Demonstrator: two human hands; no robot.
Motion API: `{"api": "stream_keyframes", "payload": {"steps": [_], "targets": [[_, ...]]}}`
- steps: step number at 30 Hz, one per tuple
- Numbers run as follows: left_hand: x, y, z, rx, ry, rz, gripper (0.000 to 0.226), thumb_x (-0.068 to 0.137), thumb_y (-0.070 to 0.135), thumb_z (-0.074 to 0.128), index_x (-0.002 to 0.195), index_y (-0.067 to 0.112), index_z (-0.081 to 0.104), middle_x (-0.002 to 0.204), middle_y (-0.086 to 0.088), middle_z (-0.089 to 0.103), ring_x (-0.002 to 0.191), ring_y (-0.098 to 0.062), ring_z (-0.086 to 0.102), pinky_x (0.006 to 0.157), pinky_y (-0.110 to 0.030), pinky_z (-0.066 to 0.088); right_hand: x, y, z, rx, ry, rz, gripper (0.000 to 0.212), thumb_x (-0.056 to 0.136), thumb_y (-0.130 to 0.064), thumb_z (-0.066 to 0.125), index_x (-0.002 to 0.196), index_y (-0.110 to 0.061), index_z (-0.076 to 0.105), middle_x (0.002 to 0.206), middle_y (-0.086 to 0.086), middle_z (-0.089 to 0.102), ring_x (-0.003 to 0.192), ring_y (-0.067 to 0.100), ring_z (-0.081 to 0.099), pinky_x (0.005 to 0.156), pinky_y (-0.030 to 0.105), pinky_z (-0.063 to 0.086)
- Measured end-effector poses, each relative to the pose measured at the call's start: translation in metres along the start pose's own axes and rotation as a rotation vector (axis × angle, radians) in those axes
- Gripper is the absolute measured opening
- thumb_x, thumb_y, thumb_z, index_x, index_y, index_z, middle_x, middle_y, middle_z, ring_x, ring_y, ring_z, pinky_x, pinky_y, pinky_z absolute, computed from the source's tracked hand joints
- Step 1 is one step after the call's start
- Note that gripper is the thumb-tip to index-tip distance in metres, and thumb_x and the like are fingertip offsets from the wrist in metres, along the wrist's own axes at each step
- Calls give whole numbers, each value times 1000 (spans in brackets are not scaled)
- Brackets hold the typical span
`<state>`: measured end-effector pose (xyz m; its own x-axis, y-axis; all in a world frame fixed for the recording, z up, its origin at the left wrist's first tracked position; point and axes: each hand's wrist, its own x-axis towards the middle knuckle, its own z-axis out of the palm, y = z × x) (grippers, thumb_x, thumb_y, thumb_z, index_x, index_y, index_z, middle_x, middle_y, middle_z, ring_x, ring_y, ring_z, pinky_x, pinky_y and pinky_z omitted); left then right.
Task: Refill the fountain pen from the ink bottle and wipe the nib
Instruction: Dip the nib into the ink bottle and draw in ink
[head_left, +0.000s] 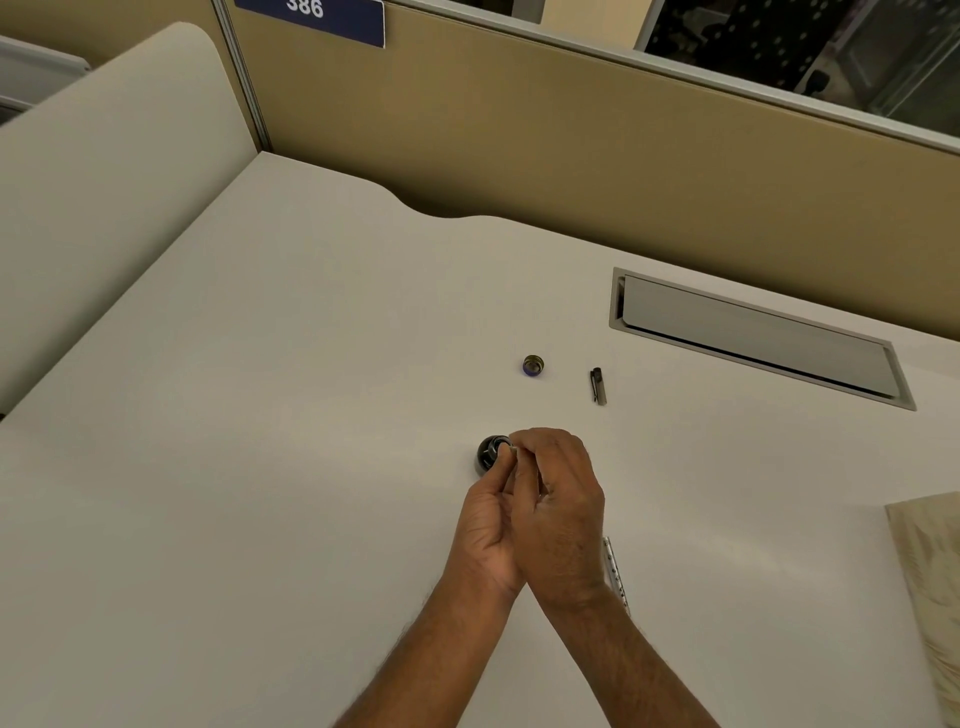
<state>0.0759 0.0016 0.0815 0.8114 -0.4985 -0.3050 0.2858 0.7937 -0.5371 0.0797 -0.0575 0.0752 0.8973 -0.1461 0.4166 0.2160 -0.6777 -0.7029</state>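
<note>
As the open bottle (487, 456) stands just left of them, the left hand (485, 525) and right hand (558, 509) meet, fingertips pinched on a small pale pen part (511, 450); the lid (533, 365) lies farther off.

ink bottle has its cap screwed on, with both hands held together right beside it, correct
No. The ink bottle is open; its cap lies apart on the desk, farther from the person, as the head view shows. The left hand and right hand are held together right beside it, pinching a small pale part.
</note>
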Motion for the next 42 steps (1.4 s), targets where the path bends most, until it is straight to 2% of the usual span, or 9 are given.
{"api": "stream_keyframes", "payload": {"steps": [7,17,22,27,30,33,37,40,42], "targets": [[4,3,-4,41,208,54,26,91,14,62,83,-8,73,72,-16,71,59,-31,74,53,-40,63,-2,-5,2,14,14,29,19,92,5,59,99,-7,73,98,1,70,94,10,63,88,14,49],[2,0,-2,105,156,58,40,52,-21,84,89,-10,74,79,-19,71,69,-32,74,78,-35,57,-1,-2,1,-11,-10,26,20,92,7,61,99,-7,73,97,2,70,92,11,62,87,12,47],[7,1,-1,207,269,99,20,87,9,65,83,-8,74,77,-17,73,65,-30,76,64,-37,63,0,1,1,-14,8,61,14,92,1,65,103,-6,71,101,2,69,95,15,65,85,28,56],[7,3,-5,241,230,119,52,41,-15,94,90,-8,76,83,-18,74,71,-32,76,78,-40,59,0,1,-1,-8,2,43,13,94,-5,60,100,-8,72,97,0,68,91,15,64,83,25,55],[5,0,-3,219,222,112,16,68,-3,81,82,-8,76,76,-16,72,66,-28,75,77,-32,59,-1,-1,0,-11,6,28,15,94,-3,58,98,-8,72,95,0,67,90,14,62,83,19,51],[7,2,-7,196,287,146,30,88,17,59,75,-5,76,70,-11,71,68,-19,72,84,-20,53,-2,-2,2,-6,-1,30,18,92,1,58,98,-8,72,95,0,67,90,14,62,83,17,50],[7,4,-8,201,282,144,35,93,19,58,74,-4,76,69,-11,72,58,-23,74,60,-32,63,-2,-2,2,-13,-9,30,16,92,2,61,99,-8,72,95,0,68,90,14,62,82,22,52],[3,1,-3,215,234,117,8,71,-1,80,76,-7,77,70,-15,73,59,-28,75,54,-37,64,-2,-1,3,-16,4,25,16,93,-2,58,97,-8,72,94,0,68,89,14,62,81,23,53],[0,2,-3,204,183,100,40,47,-16,91,83,-8,76,74,-17,73,63,-31,75,57,-40,64,-1,-1,2,-14,2,21,18,92,1,57,96,-7,73,94,1,68,89,15,63,81,25,53]]}}
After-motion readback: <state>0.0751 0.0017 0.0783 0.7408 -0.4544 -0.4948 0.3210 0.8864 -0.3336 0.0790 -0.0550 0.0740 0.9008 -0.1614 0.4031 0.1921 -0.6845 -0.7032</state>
